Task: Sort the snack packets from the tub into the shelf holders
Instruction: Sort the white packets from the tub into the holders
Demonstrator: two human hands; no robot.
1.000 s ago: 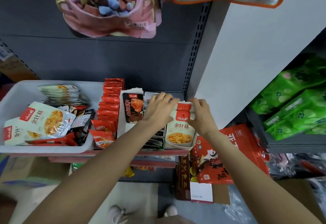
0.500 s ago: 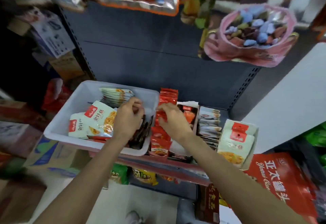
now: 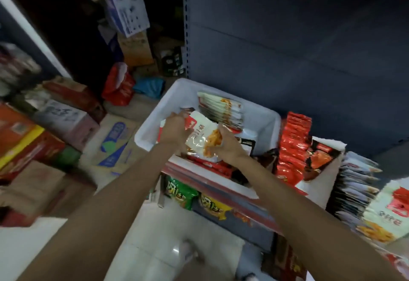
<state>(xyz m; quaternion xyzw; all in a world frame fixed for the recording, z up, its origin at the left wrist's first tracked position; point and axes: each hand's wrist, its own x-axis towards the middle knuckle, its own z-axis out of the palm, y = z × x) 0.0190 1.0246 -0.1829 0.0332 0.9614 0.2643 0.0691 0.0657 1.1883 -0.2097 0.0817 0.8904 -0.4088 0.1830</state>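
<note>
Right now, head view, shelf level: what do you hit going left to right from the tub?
white tub, where left hand and right hand hold a white packet → row of red packets → dark packet with orange picture → pale upright packets → white packets with red label

The tub [image 3: 269,125] is open from above, its back right corner bare. A packet stack [image 3: 221,109] leans against its far wall. Red packets [image 3: 292,145] crowd its right side, and boxes [image 3: 66,121] block the floor left.
</note>
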